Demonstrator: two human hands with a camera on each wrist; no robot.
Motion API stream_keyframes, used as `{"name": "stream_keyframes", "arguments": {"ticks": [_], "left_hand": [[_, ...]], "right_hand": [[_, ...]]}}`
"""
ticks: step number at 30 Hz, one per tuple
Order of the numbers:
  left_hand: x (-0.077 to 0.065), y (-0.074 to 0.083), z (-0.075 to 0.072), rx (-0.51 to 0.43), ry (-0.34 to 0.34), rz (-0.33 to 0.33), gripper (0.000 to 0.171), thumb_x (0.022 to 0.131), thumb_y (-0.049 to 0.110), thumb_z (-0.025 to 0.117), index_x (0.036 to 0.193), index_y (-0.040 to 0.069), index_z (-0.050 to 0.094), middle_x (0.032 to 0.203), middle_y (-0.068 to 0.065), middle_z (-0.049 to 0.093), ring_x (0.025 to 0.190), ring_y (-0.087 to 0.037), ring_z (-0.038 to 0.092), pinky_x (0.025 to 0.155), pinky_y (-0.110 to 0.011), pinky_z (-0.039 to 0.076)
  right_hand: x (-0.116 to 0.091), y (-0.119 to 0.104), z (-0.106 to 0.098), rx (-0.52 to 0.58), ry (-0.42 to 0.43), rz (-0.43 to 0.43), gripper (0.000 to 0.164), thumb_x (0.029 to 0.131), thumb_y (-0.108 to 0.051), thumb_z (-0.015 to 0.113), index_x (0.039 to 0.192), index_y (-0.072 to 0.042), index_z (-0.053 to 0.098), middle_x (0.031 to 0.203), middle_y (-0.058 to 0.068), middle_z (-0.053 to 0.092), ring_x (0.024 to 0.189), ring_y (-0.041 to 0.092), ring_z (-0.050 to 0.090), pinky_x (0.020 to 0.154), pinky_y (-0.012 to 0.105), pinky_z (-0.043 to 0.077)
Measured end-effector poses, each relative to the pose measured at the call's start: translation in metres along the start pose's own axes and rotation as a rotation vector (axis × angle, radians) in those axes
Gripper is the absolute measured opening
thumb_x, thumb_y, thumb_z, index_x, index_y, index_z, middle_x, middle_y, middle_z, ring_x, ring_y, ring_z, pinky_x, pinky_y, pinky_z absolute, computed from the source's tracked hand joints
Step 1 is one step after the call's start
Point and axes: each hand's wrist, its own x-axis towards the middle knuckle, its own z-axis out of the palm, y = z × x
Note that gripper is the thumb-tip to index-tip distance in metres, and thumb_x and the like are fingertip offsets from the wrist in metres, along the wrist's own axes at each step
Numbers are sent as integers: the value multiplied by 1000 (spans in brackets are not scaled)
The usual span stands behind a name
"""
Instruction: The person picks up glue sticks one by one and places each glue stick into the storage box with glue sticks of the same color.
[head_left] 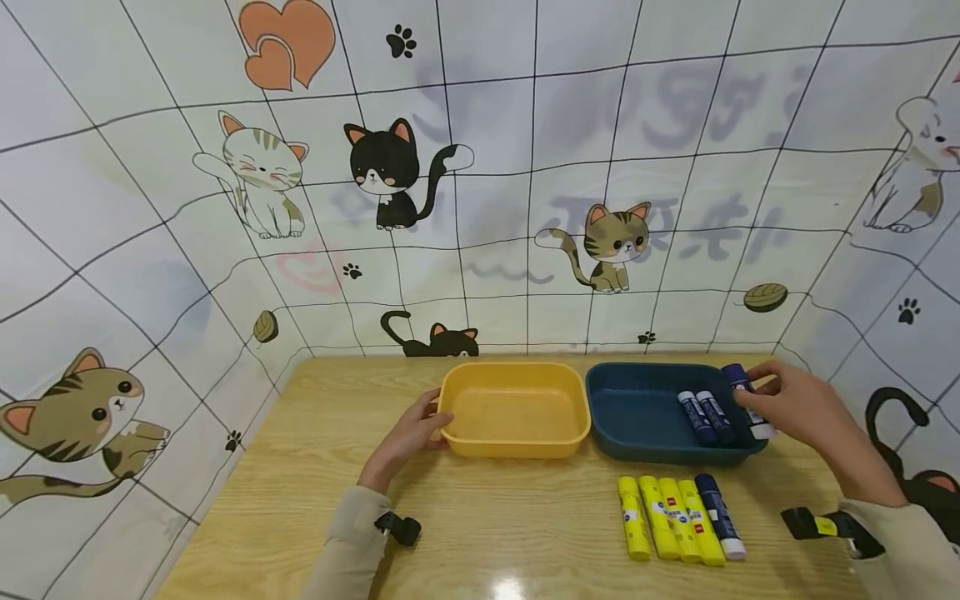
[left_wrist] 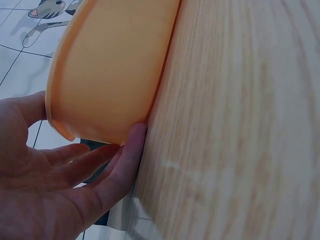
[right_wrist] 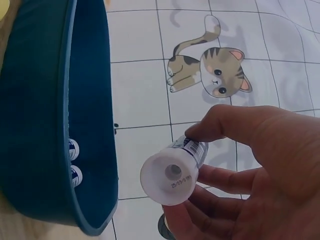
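Observation:
At the left end of a yellow tray [head_left: 513, 448], my left hand [head_left: 410, 429] holds the rim and end wall. In the left wrist view, the fingers [left_wrist: 127, 155] lie against the outside of the tray wall. My right hand [head_left: 798, 404] grips a navy-and-white glue stick [right_wrist: 170, 177] between thumb and fingers, tilted over the right end of a dark blue tray [head_left: 667, 454]. Its white base faces the right wrist camera. Inside the blue tray lie two navy glue sticks [head_left: 715, 417], side by side.
In front of the blue tray, several yellow glue sticks [head_left: 663, 517] lie in a row on the wooden table [head_left: 480, 517]. One navy glue stick [head_left: 720, 517] is at the row's right end. A cat-printed wall covering [head_left: 495, 200] stands behind and on both sides.

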Motion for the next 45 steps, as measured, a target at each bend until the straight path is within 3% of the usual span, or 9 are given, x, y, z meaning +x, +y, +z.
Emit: {"name": "stream_keyframes", "arguments": {"ticks": [9,23,29,35,37,41,43,45], "left_hand": [[1,2,1,9,11,8,64,104,24,61,161,16,33,150,-24,50,119,-31,65,86,-44,65],[-3,0,1,7,-9,10,62,106,24,57,162,13,31,151,-26,48,120,-32,65,88,-44,64],[-3,1,1,14,6,5,63,105,24,59,162,14,31,151,-25,49,119,-31,65,87,-44,65],[-1,-1,0,1,-2,9,63,105,21,59,162,13,32,150,-27,49,118,-33,66,87,-45,64],[0,-2,0,-7,-7,4,63,105,21,58,162,13,31,150,-27,49,119,-33,65,87,-45,65],[0,-3,0,-31,-20,-1,64,105,21,58,162,12,30,151,-27,48,120,-34,65,87,-44,65],[-1,-3,0,-35,-26,7,65,105,21,58,162,10,28,152,-29,46,120,-35,65,87,-45,65],[-1,-2,0,-33,-22,7,66,105,23,59,162,11,29,152,-28,46,121,-35,65,87,-45,65]], "right_hand": [[23,-15,-1,-9,-14,-46,67,100,-38,65,136,15,48,117,43,62,74,28,69,60,41,59],[53,-22,4,-21,-193,-48,66,97,-31,67,134,21,49,118,44,60,72,24,72,65,42,64],[70,-22,10,4,-289,-61,65,96,-29,69,133,22,50,112,37,64,83,31,72,68,43,65],[83,-20,24,62,-352,-62,64,94,-25,72,132,22,51,106,31,66,83,28,70,67,43,65],[86,-22,27,55,-377,-55,56,93,-24,71,124,20,58,102,29,67,80,27,70,66,42,65],[88,-27,32,17,-413,-43,28,94,-20,70,92,8,73,82,15,69,69,23,69,62,39,64],[89,-31,35,0,-426,-35,24,93,-18,70,79,0,73,72,9,66,64,21,67,60,39,64],[90,-33,38,0,-428,-32,23,93,-17,70,75,-2,73,69,8,66,63,20,67,60,39,64]]}}
